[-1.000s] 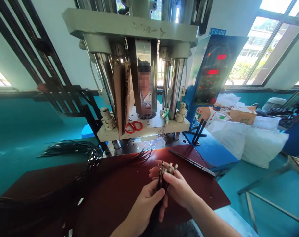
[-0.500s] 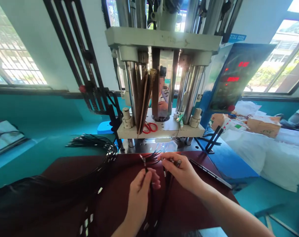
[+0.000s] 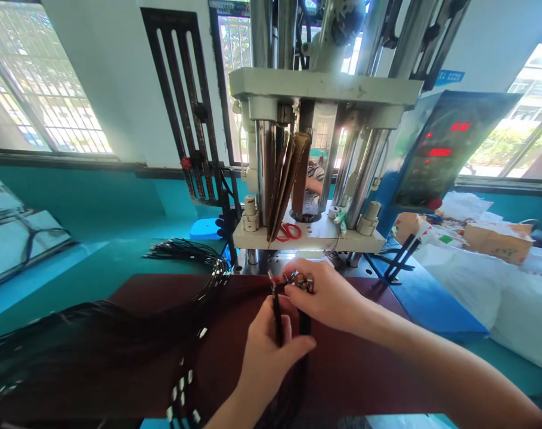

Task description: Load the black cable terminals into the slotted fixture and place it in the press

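My left hand (image 3: 273,342) is at the middle of the dark red table (image 3: 351,369), its fingers round a black cable (image 3: 277,316) whose stripped wire end points up, the thumb held out to the right. Just right of it, my right hand (image 3: 319,295) is closed on cable ends with metal connectors (image 3: 304,282). Black cable hangs below the right hand. The fingertips of both hands nearly meet. A large bundle of black cables (image 3: 118,333) with white tags lies across the table's left side.
A press machine (image 3: 324,86) stands behind the table, with red-handled scissors (image 3: 289,232) and brown cardboard strips (image 3: 291,179) on its base. A blue control box (image 3: 454,149) with red digits is at the right, near white sacks (image 3: 449,286).
The view has swung left, so the machine appears farther right. My left thumb has moved away from the cable to the right, and my hands are closer together.
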`<control>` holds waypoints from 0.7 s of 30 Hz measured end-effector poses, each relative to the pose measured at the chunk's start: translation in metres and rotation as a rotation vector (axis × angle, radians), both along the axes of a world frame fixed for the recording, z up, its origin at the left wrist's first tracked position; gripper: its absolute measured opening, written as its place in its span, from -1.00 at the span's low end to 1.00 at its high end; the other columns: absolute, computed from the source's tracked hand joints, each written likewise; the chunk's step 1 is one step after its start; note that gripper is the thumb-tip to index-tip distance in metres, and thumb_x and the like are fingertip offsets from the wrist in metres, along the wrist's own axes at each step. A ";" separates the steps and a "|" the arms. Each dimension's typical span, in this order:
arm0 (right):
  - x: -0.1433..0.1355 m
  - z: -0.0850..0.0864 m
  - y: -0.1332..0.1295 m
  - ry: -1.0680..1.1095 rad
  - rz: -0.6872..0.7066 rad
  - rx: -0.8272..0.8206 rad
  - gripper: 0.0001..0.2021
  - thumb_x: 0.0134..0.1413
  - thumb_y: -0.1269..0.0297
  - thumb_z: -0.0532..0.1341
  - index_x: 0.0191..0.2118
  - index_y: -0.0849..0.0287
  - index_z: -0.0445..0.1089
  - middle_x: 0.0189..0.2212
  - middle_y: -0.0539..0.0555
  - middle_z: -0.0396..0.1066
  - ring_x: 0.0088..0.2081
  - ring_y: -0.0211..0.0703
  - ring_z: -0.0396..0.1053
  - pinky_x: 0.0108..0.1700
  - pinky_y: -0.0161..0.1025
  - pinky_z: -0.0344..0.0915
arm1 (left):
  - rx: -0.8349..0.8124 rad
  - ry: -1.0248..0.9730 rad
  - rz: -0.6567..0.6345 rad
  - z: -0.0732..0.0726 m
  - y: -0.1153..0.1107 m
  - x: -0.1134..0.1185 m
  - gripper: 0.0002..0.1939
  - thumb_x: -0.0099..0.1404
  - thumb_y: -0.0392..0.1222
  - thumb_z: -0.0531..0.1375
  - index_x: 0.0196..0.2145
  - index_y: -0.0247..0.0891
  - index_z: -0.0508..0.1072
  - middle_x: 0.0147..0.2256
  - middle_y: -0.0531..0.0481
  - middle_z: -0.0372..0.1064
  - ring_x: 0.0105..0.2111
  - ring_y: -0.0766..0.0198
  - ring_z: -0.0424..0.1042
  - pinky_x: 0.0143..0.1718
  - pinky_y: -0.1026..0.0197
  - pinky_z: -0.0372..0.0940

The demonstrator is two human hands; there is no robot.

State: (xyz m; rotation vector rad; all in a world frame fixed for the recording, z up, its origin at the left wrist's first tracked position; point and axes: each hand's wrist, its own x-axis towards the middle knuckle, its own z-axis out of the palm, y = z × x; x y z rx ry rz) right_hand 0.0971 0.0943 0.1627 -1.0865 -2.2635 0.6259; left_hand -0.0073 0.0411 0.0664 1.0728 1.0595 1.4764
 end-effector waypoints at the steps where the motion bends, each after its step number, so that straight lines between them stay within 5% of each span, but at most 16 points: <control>1: -0.001 -0.001 0.001 -0.019 -0.029 0.004 -0.89 -0.13 0.45 0.13 -0.40 0.16 0.35 -0.58 -0.06 0.32 -0.52 -0.28 0.19 -0.48 -0.32 0.05 | 0.011 0.103 0.056 -0.002 0.001 0.003 -0.47 -0.19 -0.16 0.38 -0.22 -0.23 0.32 -0.38 0.05 0.33 -0.52 0.39 0.26 -0.53 0.36 0.18; 6: 0.010 -0.007 0.015 0.073 0.021 -0.209 -0.93 -0.11 0.33 0.15 -0.51 0.18 0.29 -0.63 -0.07 0.27 -0.59 -0.33 0.14 -0.54 -0.35 0.04 | 0.108 0.486 0.082 0.000 0.006 0.006 -0.79 0.13 -0.12 0.15 -0.27 -0.25 0.37 -0.44 0.02 0.35 -0.47 0.28 0.30 -0.38 0.26 0.21; 10: 0.032 -0.012 0.026 0.311 0.347 -0.710 -0.76 -0.11 0.11 0.21 -0.40 0.18 0.26 -0.64 -0.10 0.28 -0.68 -0.35 0.19 -0.61 -0.37 0.13 | 0.154 0.396 -0.063 0.010 0.004 0.002 -0.80 0.19 -0.16 0.09 -0.24 -0.25 0.38 -0.30 -0.02 0.40 -0.30 0.23 0.35 -0.24 0.26 0.21; 14: 0.047 -0.011 0.027 0.353 0.563 -0.958 -0.57 -0.38 0.22 0.37 -0.30 0.17 0.22 -0.49 -0.09 0.34 -0.54 -0.31 0.34 -0.49 -0.35 0.27 | 0.151 0.318 -0.151 0.007 -0.002 0.001 -0.73 0.19 -0.16 0.10 -0.14 -0.22 0.37 -0.18 -0.03 0.39 -0.18 0.19 0.34 -0.12 0.25 0.19; 17: 0.048 -0.011 0.028 0.227 0.617 -0.935 -0.68 -0.27 0.29 0.32 -0.34 0.18 0.22 -0.52 -0.11 0.33 -0.55 -0.35 0.34 -0.46 -0.37 0.27 | 0.176 0.315 -0.188 0.002 -0.008 -0.002 -0.80 0.19 -0.14 0.11 -0.24 -0.22 0.40 -0.27 -0.01 0.39 -0.24 0.22 0.33 -0.18 0.29 0.19; 21: 0.044 -0.011 0.028 0.141 0.456 -0.676 -0.90 -0.05 0.33 0.17 -0.37 0.19 0.23 -0.61 -0.13 0.30 -0.67 -0.39 0.27 -0.59 -0.43 0.16 | 0.195 0.333 -0.174 0.002 -0.008 -0.012 -0.85 0.18 -0.12 0.13 -0.43 -0.26 0.37 -0.45 0.02 0.31 -0.41 0.30 0.27 -0.33 0.31 0.18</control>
